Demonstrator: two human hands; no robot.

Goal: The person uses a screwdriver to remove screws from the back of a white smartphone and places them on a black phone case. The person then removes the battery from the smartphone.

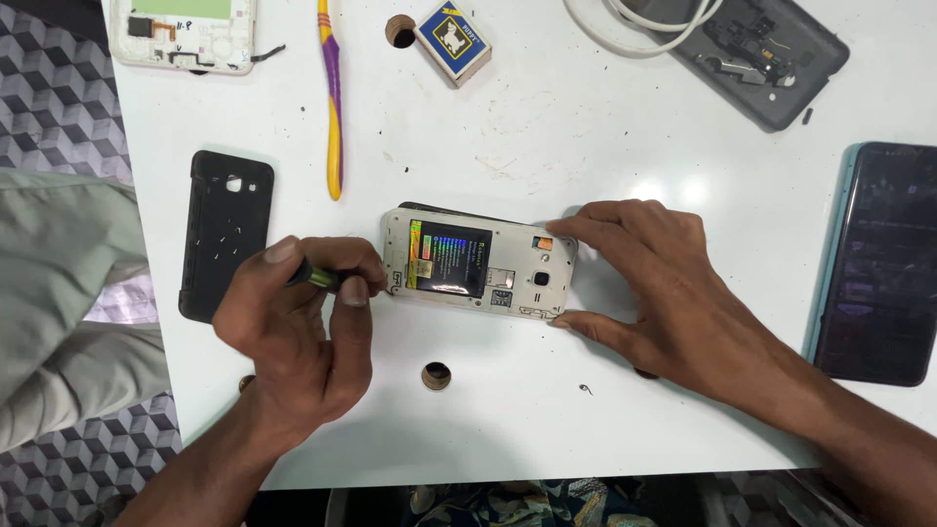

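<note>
Head view: one white table [547,127] seen from above, with phone parts spread over it.
Opened phone: one white phone [476,263] lies back-up at the middle of the table, its rear cover off and its battery [451,260] showing.
Tool: one dark, green-tipped tool [317,276] points at the left end of the phone.
Left hand: left hand [293,327] is curled tight round the tool, thumb and fingers pinching it, wrist coming in from the near left edge.
Right hand: right hand [664,288] is spread wide, fingertips on the phone's far right corner and thumb at its near right corner; it steadies the phone, holding nothing else.
Black cover: one black back cover [226,234] lies flat to the left of the phone, just beyond the left hand.
Toothbrush: one yellow and purple toothbrush [333,98] lies far of the phone, lengthwise.
Small box: one blue and yellow box [452,41] sits at the far edge.
White frame: one white phone frame [183,34] lies at the far left corner.
Grey housing: one grey phone housing [761,59] lies at the far right, under a white cable [634,29].
Dark phone: one phone in a teal case [878,259] lies at the right edge.
Table holes: three round holes are visible, one [436,376] near the phone.
</note>
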